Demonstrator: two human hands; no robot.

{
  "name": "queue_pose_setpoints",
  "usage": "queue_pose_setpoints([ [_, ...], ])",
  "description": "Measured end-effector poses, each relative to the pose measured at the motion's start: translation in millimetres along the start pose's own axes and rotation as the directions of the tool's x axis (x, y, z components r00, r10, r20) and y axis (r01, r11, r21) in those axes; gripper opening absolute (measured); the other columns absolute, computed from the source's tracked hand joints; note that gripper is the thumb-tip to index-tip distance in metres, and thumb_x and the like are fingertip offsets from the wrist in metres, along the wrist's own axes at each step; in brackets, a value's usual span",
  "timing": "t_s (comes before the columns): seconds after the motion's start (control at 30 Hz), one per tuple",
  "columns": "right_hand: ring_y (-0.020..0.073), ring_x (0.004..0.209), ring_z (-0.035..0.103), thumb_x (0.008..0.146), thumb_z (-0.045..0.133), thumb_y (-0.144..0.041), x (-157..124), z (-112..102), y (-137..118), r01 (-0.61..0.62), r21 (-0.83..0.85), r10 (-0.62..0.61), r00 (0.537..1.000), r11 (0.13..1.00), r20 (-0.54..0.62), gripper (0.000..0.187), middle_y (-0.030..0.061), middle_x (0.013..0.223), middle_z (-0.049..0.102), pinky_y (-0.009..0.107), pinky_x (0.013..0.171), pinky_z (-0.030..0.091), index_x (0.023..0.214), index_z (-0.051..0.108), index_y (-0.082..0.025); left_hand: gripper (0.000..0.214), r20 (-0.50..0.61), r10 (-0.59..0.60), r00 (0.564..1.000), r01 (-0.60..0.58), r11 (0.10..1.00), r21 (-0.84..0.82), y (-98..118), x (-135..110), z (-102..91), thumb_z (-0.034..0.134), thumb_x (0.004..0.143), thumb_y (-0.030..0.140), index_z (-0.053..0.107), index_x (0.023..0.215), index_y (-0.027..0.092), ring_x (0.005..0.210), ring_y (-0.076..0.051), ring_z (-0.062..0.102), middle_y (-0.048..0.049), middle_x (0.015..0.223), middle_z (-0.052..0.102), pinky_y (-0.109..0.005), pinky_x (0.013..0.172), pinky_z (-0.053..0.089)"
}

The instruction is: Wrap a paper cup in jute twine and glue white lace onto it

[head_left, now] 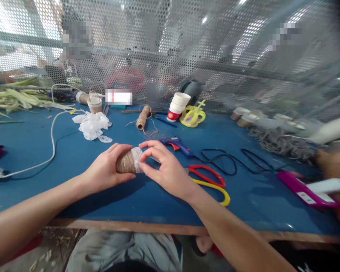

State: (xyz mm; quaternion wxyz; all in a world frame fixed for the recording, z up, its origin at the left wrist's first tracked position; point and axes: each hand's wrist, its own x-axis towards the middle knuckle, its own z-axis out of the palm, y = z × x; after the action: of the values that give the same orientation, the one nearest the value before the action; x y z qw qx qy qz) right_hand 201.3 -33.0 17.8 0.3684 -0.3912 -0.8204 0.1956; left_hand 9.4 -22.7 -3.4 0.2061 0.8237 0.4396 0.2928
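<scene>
My left hand (106,168) is wrapped round a twine-covered cup (126,162) lying on its side just above the blue table (73,151). A band of white lace (136,158) runs round the cup's rim end. My right hand (164,166) pinches that lace with thumb and fingertips, pressing it against the cup. A blue glue gun (177,144) lies right behind my right hand. Red and yellow scissors (212,183) lie to its right.
A twine spool (142,117), stacked paper cups (178,106), a yellow crown shape (193,115), a pile of white lace (92,124) and another wrapped cup (95,104) stand farther back. White cable (52,139) crosses the left. Another person's hand (336,166) works at far right. Perforated mesh (170,45) closes the back.
</scene>
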Motion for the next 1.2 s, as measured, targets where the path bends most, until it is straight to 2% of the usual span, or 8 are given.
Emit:
queue_pose_setpoints([
  [0.13,0.019,0.106,0.053,0.076,0.057,-0.01,-0.1,-0.5,-2.4,0.012,-0.004,-0.012,1.0,1.0,-0.001,0.011,0.0089,0.108,0.055,0.039,0.094,0.04,0.075,0.053,-0.02,0.057,-0.021,-0.007,1.0,0.007,1.0,-0.011,0.2,0.1,0.0,0.068,0.066,0.036,0.048,0.116,0.017,0.094,-0.024,0.058,-0.0094,0.106,0.058,-0.038,0.082,0.047],
  [0.33,0.0207,0.11,0.051,0.075,0.057,-0.01,-1.7,-3.5,-5.2,0.04,-0.03,-0.04,0.999,0.999,0.012,0.012,0.0099,0.113,0.053,0.042,0.094,0.039,0.076,0.053,-0.021,0.059,0.065,-0.155,0.986,0.166,0.959,-0.23,-2.6,2.8,-2.9,0.069,0.064,0.04,0.047,0.114,0.016,0.084,-0.021,0.058,-0.007,0.098,0.061,-0.034,0.074,0.048],
  [0.47,0.0216,0.112,0.049,0.074,0.057,-0.012,-1.8,-5.4,-5.4,0.053,-0.022,-0.053,0.998,0.998,0.015,0.011,0.01,0.114,0.053,0.043,0.094,0.039,0.076,0.051,-0.021,0.059,0.072,-0.165,0.984,0.179,0.943,-0.28,-5.9,4.2,-4.2,0.069,0.065,0.041,0.047,0.113,0.015,0.083,-0.02,0.058,-0.0064,0.098,0.061,-0.033,0.074,0.048],
  [0.77,0.0194,0.105,0.053,0.08,0.055,-0.017,-2.2,-3.2,-5.9,0.082,0.066,-0.078,0.995,0.994,-0.06,0.004,0.0091,0.107,0.056,0.039,0.092,0.041,0.08,0.053,-0.02,0.061,0.005,-0.117,0.993,0.115,0.971,-0.208,-3.1,2.0,-3.4,0.07,0.064,0.038,0.047,0.116,0.015,0.088,-0.022,0.059,-0.0089,0.103,0.061,-0.036,0.078,0.048],
  [0.97,0.0188,0.104,0.054,0.084,0.052,-0.019,-1.0,-0.1,-2.5,0.013,0.136,0.001,0.995,0.991,-0.104,0.011,0.0085,0.106,0.057,0.038,0.091,0.043,0.093,0.057,-0.02,0.062,-0.06,-0.01,0.998,0.01,1.0,-0.012,-3.5,1.4,-3.4,0.068,0.067,0.037,0.045,0.12,0.014,0.1,-0.026,0.058,-0.013,0.111,0.058,-0.041,0.085,0.047],
  [1.03,0.0184,0.102,0.055,0.084,0.052,-0.02,-0.2,0.8,-2.0,-0.002,0.134,0.013,0.996,0.991,-0.083,0.007,0.0083,0.105,0.057,0.037,0.09,0.042,0.084,0.06,-0.02,0.062,-0.065,0.015,0.998,-0.013,0.999,0.034,-3.7,1.0,-3.7,0.067,0.069,0.037,0.044,0.121,0.014,0.101,-0.026,0.058,-0.0128,0.111,0.057,-0.041,0.085,0.047],
  [1.13,0.0179,0.097,0.056,0.083,0.054,-0.022,0.4,2.7,-1.5,-0.054,0.171,0.067,0.995,0.984,-0.071,0.018,0.008,0.101,0.058,0.036,0.088,0.043,0.066,0.054,-0.019,0.062,-0.078,0.027,0.997,-0.022,0.998,0.062,-4.2,0.7,-3.8,0.067,0.069,0.038,0.044,0.121,0.014,0.101,-0.026,0.058,-0.0127,0.111,0.057,-0.041,0.086,0.047],
  [1.2,0.0179,0.095,0.057,0.082,0.055,-0.023,0.5,4.3,-1.0,-0.092,0.196,0.109,0.991,0.976,-0.078,0.02,0.0075,0.099,0.058,0.036,0.087,0.043,0.063,0.051,-0.019,0.062,-0.084,0.032,0.996,-0.027,0.997,0.066,-4.4,0.6,-3.7,0.067,0.068,0.038,0.044,0.121,0.013,0.102,-0.026,0.058,-0.013,0.111,0.057,-0.04,0.086,0.048],
])
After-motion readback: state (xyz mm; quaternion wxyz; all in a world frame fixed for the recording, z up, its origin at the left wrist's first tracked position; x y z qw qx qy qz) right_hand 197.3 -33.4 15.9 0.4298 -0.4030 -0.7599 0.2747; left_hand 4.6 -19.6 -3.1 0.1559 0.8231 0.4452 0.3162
